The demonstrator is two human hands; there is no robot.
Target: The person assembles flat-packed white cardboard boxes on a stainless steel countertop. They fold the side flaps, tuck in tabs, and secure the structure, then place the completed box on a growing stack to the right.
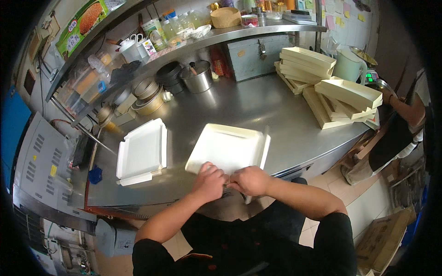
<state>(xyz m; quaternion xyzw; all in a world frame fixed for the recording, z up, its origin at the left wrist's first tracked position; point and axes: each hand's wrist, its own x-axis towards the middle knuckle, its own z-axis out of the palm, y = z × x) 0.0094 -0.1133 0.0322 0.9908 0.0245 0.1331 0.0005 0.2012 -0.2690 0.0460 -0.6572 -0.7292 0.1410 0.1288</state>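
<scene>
A shallow cardboard tray (225, 145), white inside with cream walls, lies in front of me by the counter's near edge. Its far wall stands up, and the right flap leans outward. At its near edge my left hand (210, 183) is closed, fingers bent over the cardboard by the near left corner. Right beside it, my right hand (251, 181) pinches the same near edge, the fingertips of both almost meeting. My hands hide most of the near wall. To the left rests a flatter white cardboard tray blank (142, 149), its side flaps partly raised.
Folded cream trays (350, 94) are piled at the right of the steel counter (184, 119), with more behind. A grey metal toolbox (258, 56), a steel pot (196, 77) and round pans stand under the shelf (239, 31). Another person (405, 124) stands at the far right.
</scene>
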